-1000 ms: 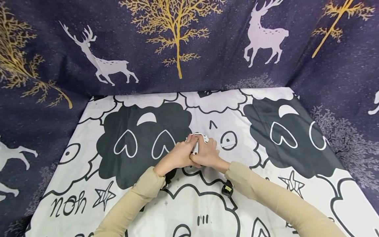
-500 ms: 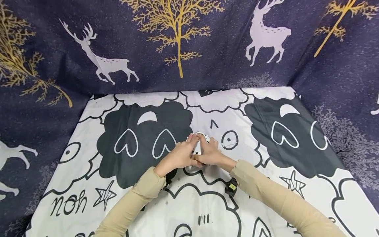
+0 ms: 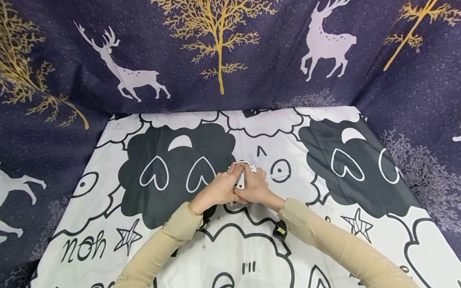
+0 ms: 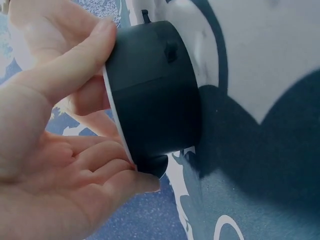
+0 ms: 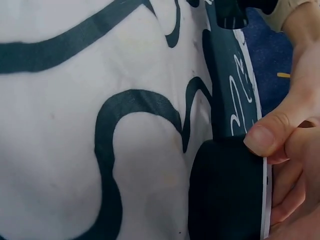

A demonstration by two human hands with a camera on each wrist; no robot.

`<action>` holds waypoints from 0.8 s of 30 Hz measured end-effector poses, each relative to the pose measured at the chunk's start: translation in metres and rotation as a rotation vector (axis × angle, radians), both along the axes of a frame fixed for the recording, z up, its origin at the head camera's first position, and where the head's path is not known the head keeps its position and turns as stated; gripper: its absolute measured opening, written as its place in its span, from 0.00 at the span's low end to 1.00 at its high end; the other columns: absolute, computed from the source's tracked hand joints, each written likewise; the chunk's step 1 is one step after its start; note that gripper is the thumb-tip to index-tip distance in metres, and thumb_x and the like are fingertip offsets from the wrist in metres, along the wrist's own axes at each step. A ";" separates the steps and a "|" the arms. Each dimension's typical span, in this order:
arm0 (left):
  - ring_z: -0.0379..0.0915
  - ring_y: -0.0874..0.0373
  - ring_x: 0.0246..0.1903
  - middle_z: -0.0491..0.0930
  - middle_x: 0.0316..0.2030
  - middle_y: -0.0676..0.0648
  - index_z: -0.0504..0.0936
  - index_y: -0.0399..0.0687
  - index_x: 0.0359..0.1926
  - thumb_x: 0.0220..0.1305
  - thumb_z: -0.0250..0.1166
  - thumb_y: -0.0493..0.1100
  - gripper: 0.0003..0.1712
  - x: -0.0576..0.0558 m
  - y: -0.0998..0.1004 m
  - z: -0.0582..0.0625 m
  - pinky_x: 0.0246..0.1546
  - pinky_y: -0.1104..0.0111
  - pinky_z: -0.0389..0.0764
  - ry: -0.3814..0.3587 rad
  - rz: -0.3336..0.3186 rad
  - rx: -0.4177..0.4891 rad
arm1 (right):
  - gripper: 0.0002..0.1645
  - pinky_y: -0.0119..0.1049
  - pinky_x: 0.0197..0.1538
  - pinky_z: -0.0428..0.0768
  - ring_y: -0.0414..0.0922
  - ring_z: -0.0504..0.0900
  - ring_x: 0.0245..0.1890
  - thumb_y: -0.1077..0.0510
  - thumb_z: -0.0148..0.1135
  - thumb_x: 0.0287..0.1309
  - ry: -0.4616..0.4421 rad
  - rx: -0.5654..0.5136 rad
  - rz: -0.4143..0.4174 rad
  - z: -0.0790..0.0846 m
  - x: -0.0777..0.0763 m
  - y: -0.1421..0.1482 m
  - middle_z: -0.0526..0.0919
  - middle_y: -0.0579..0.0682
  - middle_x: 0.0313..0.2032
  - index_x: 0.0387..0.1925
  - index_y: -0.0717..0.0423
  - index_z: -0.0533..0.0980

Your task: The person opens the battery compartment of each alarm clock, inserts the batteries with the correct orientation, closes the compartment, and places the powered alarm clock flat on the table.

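While together, both hands' fingers (image 3: pixel 234 173) in a grip on one object (image 4: pixel 155 95) (black-sided)

The object (image 4: pixel 155 92) is black and white; the backdrop (image 3: pixel 275 60), deer-patterned navy.

The left grip (image 3: pixel 219 190) and right grip (image 3: pixel 255 187) sit close together, fingers (image 4: pixel 102 159) curled in a hold, while behind each grip a bare wrist (image 3: pixel 198 203) leads to the left forearm (image 3: pixel 155 248) and right forearm (image 3: pixel 335 240), sleeved and slanting outward.
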State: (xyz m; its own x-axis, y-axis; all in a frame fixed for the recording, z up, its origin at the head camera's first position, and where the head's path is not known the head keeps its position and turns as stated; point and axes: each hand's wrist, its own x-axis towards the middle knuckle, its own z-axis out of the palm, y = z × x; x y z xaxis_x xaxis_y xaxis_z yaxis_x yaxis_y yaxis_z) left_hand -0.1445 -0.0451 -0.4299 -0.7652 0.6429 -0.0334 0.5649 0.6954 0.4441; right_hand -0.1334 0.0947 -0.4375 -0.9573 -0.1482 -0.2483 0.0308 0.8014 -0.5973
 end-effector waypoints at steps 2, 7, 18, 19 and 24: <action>0.69 0.35 0.54 0.57 0.63 0.27 0.58 0.34 0.64 0.37 0.75 0.57 0.58 0.000 0.000 0.000 0.48 0.49 0.74 0.002 -0.004 0.003 | 0.47 0.50 0.37 0.65 0.57 0.59 0.48 0.49 0.65 0.36 0.001 -0.005 -0.003 0.000 0.000 0.000 0.64 0.65 0.50 0.62 0.44 0.58; 0.63 0.36 0.59 0.57 0.63 0.27 0.57 0.33 0.65 0.39 0.74 0.58 0.59 0.000 -0.001 -0.002 0.49 0.50 0.73 0.017 -0.013 0.003 | 0.47 0.47 0.36 0.64 0.57 0.60 0.46 0.49 0.64 0.35 0.036 0.004 0.022 -0.003 0.000 0.002 0.66 0.65 0.48 0.62 0.45 0.59; 0.59 0.37 0.62 0.56 0.63 0.25 0.55 0.32 0.66 0.42 0.73 0.55 0.56 -0.002 0.002 -0.002 0.51 0.55 0.74 0.019 -0.019 -0.002 | 0.48 0.44 0.33 0.63 0.55 0.61 0.45 0.49 0.64 0.34 0.066 0.027 0.012 -0.003 0.000 0.003 0.67 0.64 0.45 0.62 0.44 0.58; 0.59 0.37 0.61 0.56 0.63 0.24 0.56 0.33 0.66 0.42 0.73 0.54 0.55 -0.001 0.002 -0.001 0.50 0.55 0.74 0.012 -0.015 0.000 | 0.48 0.45 0.33 0.63 0.55 0.61 0.45 0.49 0.65 0.34 0.070 0.028 0.011 -0.004 0.000 0.002 0.68 0.64 0.44 0.62 0.44 0.59; 0.59 0.37 0.62 0.56 0.63 0.25 0.56 0.34 0.66 0.41 0.73 0.53 0.56 0.000 0.002 0.001 0.51 0.55 0.74 -0.003 -0.003 0.000 | 0.47 0.47 0.35 0.65 0.56 0.62 0.45 0.49 0.65 0.35 0.077 0.038 0.011 -0.004 0.000 0.000 0.69 0.64 0.44 0.62 0.44 0.59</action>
State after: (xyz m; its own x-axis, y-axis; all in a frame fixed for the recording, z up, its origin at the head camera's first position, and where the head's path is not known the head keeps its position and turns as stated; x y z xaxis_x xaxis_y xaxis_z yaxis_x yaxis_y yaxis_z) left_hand -0.1448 -0.0436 -0.4293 -0.7633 0.6451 -0.0359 0.5655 0.6939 0.4457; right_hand -0.1335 0.0952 -0.4411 -0.9720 -0.1511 -0.1800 -0.0230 0.8234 -0.5670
